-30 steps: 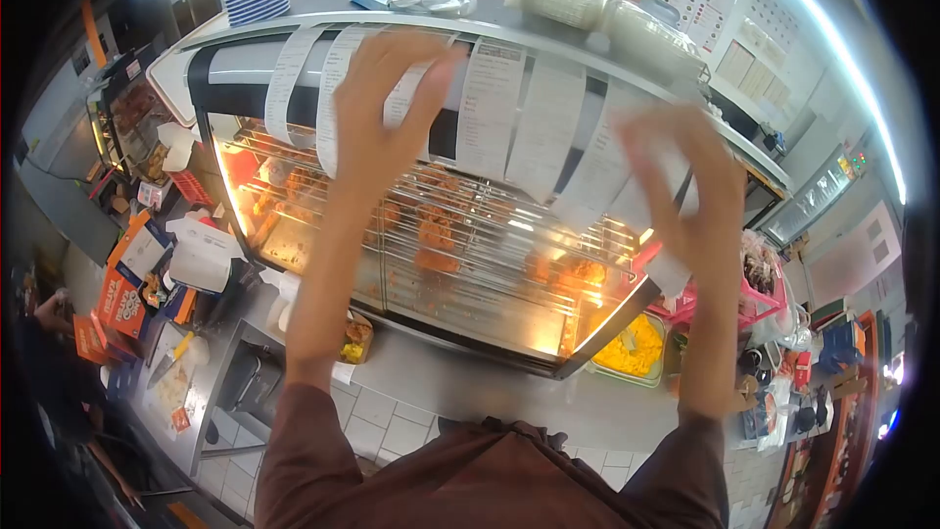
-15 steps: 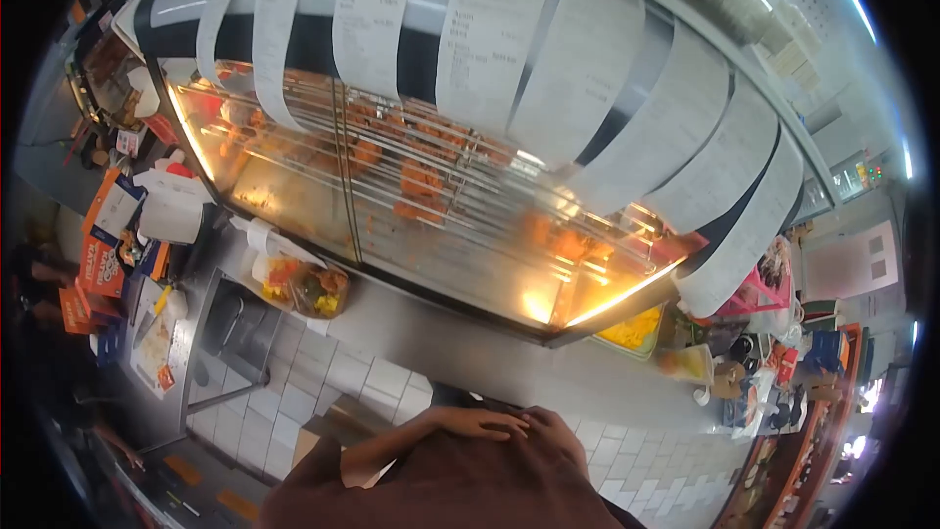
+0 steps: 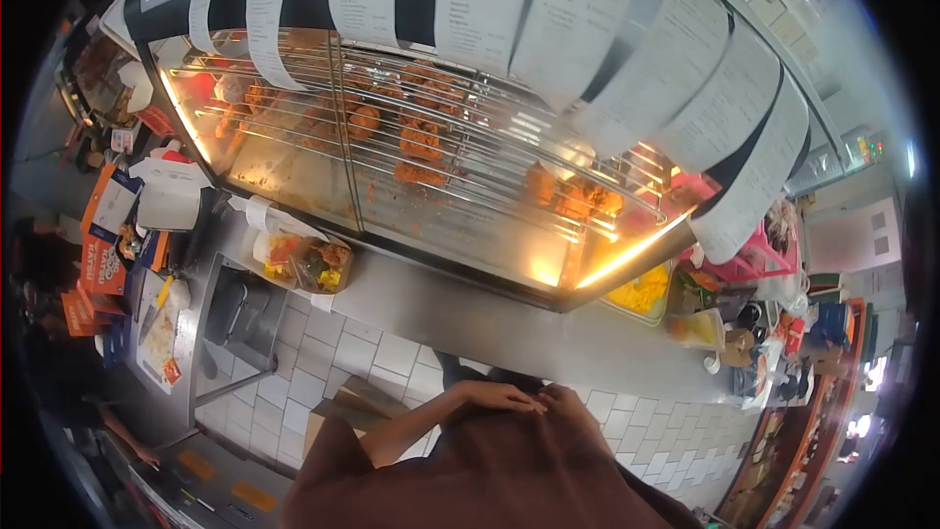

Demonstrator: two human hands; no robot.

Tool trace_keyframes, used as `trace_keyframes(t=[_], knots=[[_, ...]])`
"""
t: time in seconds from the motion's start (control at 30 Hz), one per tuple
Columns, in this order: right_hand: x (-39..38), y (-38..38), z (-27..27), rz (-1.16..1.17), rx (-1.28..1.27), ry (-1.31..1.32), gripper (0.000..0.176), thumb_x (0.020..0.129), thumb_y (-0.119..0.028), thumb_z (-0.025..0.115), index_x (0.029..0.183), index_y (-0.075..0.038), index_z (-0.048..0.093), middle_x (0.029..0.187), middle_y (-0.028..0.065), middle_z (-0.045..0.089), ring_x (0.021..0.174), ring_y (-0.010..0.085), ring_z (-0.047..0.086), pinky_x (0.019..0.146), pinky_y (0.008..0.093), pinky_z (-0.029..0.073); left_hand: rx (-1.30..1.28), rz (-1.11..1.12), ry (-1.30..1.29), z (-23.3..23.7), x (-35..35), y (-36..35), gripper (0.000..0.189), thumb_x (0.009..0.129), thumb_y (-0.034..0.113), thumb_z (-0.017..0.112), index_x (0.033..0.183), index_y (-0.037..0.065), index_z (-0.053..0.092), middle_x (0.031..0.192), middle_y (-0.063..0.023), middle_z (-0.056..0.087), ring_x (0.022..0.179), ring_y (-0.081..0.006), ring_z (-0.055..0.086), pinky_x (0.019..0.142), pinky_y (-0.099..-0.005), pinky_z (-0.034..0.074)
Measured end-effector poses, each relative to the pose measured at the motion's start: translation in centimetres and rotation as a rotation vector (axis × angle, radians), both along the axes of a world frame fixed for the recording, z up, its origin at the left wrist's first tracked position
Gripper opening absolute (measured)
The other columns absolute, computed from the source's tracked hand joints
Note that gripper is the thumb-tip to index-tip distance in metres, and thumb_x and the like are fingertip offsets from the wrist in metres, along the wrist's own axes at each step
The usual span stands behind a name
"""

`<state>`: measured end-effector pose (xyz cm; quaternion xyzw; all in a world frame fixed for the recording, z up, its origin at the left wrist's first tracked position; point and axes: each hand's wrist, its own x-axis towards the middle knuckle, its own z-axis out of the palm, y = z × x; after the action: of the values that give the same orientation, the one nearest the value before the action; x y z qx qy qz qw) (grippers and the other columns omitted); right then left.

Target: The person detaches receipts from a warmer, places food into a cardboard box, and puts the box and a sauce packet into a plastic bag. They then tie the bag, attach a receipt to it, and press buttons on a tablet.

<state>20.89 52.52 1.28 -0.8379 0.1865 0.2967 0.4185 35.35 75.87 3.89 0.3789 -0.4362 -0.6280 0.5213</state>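
Observation:
My left hand (image 3: 501,397) rests flat against the front of my brown top (image 3: 470,480), its fingers stretched toward my other hand. Beside it, my right hand (image 3: 568,404) lies on the same cloth; its fingers are partly hidden and I cannot make out their pose. The two hands meet near the fingertips. Beyond them runs a steel counter (image 3: 470,323) with a glass heated case (image 3: 392,220), where fried food (image 3: 421,142) sits behind metal racks. A filled food box (image 3: 318,264) stands at the counter's left. Paper receipts (image 3: 480,5) hang over the case.
On the left are a board with a yellow-handled knife (image 3: 157,304), stacked orange boxes (image 3: 103,264) and another person's arm (image 3: 127,436). A tray of yellow food (image 3: 641,289) and a pink basket (image 3: 759,260) are on the right. A cardboard box (image 3: 357,407) stands low down.
The view has shifted, so the case and receipts sit higher in the frame. Both hands appear slightly farther right and up, still together against my top.

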Motion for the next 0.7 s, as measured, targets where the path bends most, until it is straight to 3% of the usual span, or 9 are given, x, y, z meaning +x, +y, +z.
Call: trace_keyframes(t=[0.17, 0.2, 0.27, 0.37, 0.43, 0.47, 0.53, 0.63, 0.7], knots=[[0.1, -3.6, 2.3, -0.156, -0.089, 0.138, 0.037, 0.092, -0.035, 0.066, 0.114, -0.006, 0.069, 0.099, 0.0158, 0.073, 0.096, 0.0275, 0.07, 0.083, 0.0383, 0.054, 0.065, 0.048, 0.002, -1.1, -1.7, -1.6, 0.052, 0.107, 0.044, 0.036, 0.145, 0.011, 0.048, 0.152, -0.0061, 0.044, 0.139, -0.0189, 0.038, 0.117, -0.0318, 0.025], [-1.8, -5.9, -1.7, -0.046, -0.161, -0.073, 0.036, 0.092, -0.034, 0.064, 0.114, -0.006, 0.069, 0.101, 0.0141, 0.073, 0.097, 0.0276, 0.07, 0.084, 0.0388, 0.054, 0.041, 0.067, 0.033, -1.5, -1.9, -1.9, 0.052, 0.107, 0.043, 0.035, 0.146, 0.01, 0.047, 0.152, -0.0067, 0.044, 0.14, -0.0197, 0.037, 0.117, -0.0322, 0.024], [-2.7, -8.6, -3.1, -0.052, -0.151, -0.193, 0.034, 0.096, -0.032, 0.057, 0.113, -0.006, 0.07, 0.104, 0.0143, 0.072, 0.093, 0.0296, 0.07, 0.084, 0.0397, 0.054, 0.07, 0.081, 0.058, -2.3, -2.4, -3.0, 0.053, 0.107, 0.042, 0.036, 0.147, 0.009, 0.045, 0.151, -0.0078, 0.044, 0.141, -0.0211, 0.036, 0.118, -0.0329, 0.025], [-3.8, -11.7, -2.1, -0.312, -0.199, -0.39, 0.026, 0.093, -0.024, 0.065, 0.099, 0.0, 0.07, 0.084, 0.0139, 0.072, 0.076, 0.0218, 0.069, 0.07, 0.0349, 0.053, 0.288, 0.056, -0.084, -2.3, -3.8, -5.6, 0.056, 0.106, 0.044, 0.039, 0.147, 0.007, 0.043, 0.152, -0.0098, 0.043, 0.143, -0.0227, 0.035, 0.117, -0.034, 0.026], [-5.1, -14.6, 0.2, -0.482, -0.215, -0.457, 0.021, 0.095, -0.02, 0.063, 0.095, 0.001, 0.068, 0.079, 0.0127, 0.071, 0.07, 0.0197, 0.067, 0.066, 0.0331, 0.051, 0.33, 0.106, -0.187, -2.1, -4.6, -8.0, 0.054, 0.105, 0.044, 0.041, 0.144, 0.007, 0.048, 0.144, -0.0106, 0.051, 0.135, -0.0212, 0.045, 0.115, -0.0323, 0.03], [-6.4, -16.9, 0.4, -0.592, -0.214, -0.485, 0.022, 0.095, -0.02, 0.063, 0.094, 0.001, 0.068, 0.078, 0.0122, 0.07, 0.069, 0.0191, 0.067, 0.066, 0.0328, 0.051, 0.333, 0.048, -0.187, -2.1, -5.2, -9.3, 0.054, 0.105, 0.044, 0.041, 0.144, 0.007, 0.048, 0.144, -0.0106, 0.051, 0.135, -0.0212, 0.045, 0.115, -0.0323, 0.03], [-8.9, -21.7, 0.7, -0.72, -0.213, -0.504, 0.022, 0.095, -0.02, 0.063, 0.093, 0.001, 0.067, 0.077, 0.0117, 0.07, 0.068, 0.0185, 0.066, 0.065, 0.0325, 0.051, 0.417, 0.145, -0.301, -1.8, -6.1, -13.0, 0.048, 0.104, 0.041, 0.047, 0.136, 0.006, 0.054, 0.132, -0.0145, 0.061, 0.119, -0.0258, 0.06, 0.104, -0.0347, 0.043], [-12.0, -30.3, 0.3, -0.992, -0.262, -0.657, 0.021, 0.095, -0.02, 0.064, 0.092, 0.001, 0.066, 0.076, 0.0104, 0.068, 0.069, 0.0168, 0.065, 0.064, 0.0317, 0.05, 0.411, 0.198, -0.318, -0.8, -8.2, -20.4, 0.043, 0.103, 0.038, 0.05, 0.129, 0.005, 0.06, 0.119, -0.0129, 0.067, 0.106, -0.0247, 0.066, 0.097, -0.0341, 0.048], [-14.6, -35.5, -1.1, -1.116, -0.486, -0.732, 0.018, 0.094, -0.019, 0.065, 0.094, 0.0, 0.066, 0.077, 0.0093, 0.068, 0.072, 0.0167, 0.065, 0.064, 0.0315, 0.05, 0.451, 0.231, -0.169, -0.9, -10.8, -26.1, 0.039, 0.102, 0.034, 0.052, 0.124, 0.003, 0.062, 0.117, -0.012, 0.068, 0.107, -0.0247, 0.064, 0.096, -0.0348, 0.047]])
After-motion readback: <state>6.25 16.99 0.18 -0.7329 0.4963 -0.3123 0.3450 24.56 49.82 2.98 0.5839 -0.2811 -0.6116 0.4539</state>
